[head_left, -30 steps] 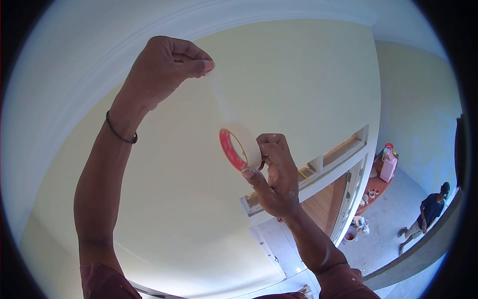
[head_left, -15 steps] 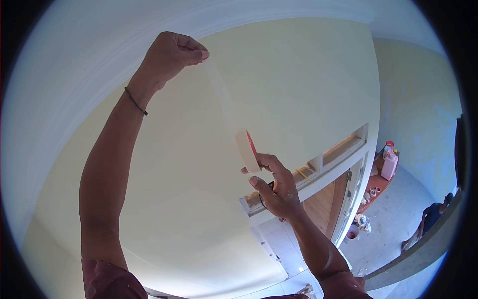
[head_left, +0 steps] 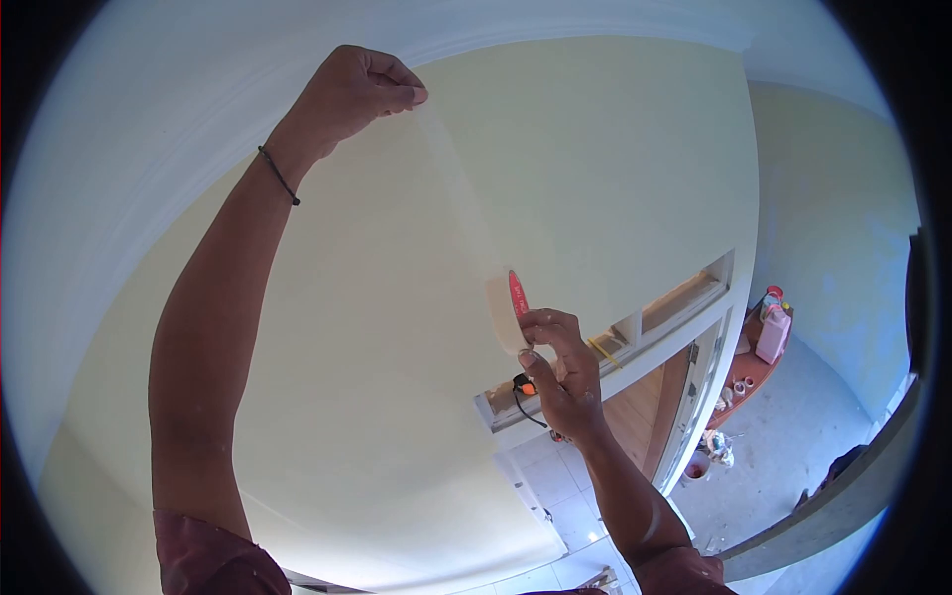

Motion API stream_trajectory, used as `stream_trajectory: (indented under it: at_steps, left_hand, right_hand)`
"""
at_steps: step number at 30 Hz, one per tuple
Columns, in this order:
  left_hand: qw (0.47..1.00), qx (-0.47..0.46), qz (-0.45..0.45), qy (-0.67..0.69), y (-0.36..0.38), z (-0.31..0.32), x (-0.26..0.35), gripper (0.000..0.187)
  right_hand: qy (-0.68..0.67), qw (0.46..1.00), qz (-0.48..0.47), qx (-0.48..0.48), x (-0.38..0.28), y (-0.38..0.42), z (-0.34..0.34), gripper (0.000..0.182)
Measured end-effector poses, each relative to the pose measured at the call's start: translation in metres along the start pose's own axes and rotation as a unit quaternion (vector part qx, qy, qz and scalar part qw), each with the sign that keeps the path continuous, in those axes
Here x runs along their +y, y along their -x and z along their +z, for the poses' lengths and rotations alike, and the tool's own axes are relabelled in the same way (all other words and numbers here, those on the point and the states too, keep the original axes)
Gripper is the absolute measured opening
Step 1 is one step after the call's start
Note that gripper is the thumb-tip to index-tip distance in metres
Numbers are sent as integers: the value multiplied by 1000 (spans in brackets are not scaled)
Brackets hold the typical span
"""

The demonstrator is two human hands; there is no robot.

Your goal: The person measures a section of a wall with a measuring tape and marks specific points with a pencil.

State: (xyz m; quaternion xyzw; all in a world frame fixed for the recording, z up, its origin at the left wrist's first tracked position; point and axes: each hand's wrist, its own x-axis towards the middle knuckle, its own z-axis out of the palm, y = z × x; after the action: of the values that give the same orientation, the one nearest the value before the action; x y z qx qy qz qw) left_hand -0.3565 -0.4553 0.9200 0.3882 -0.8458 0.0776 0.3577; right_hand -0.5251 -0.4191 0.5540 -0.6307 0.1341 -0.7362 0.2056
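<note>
My left hand [head_left: 372, 89] is raised at the upper left, thumb and fingers pinched on the free end of a pale, translucent tape strip [head_left: 451, 183]. The strip runs down and right in front of the cream wall [head_left: 357, 317] to a tape roll [head_left: 505, 312] with a red inner side. My right hand [head_left: 560, 362] holds that roll by its lower edge between thumb and fingers. A dark band circles my left wrist.
Below my right hand is a white frame [head_left: 625, 372] with openings, holding a black and orange item [head_left: 526, 385]. A red-brown table [head_left: 759, 372] with a pink jug [head_left: 773, 337] stands at the right. Part of a person [head_left: 843, 464] shows at lower right.
My left hand has moved slightly up and right. The roll has turned to show more of its red side, and my right fingers have closed on it. The person at the right is less visible.
</note>
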Motion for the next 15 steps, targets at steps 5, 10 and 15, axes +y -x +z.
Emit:
stream_trajectory:
  at_steps: [5, 10, 15]
  left_hand:
    - [999, -26, 7, -30, 3, -8, 2, 22]
    - [996, -13, 5, -83, 12, -12, 3, 24]
    - [995, -13, 17, -94, 16, -17, -9, 24]
  right_hand:
    - [-10, 999, 41, 2, 4, 10, 3, 26]
    - [-15, 999, 49, -17, 5, 17, 10, 28]
    - [-22, 998, 45, -29, 3, 21, 18, 28]
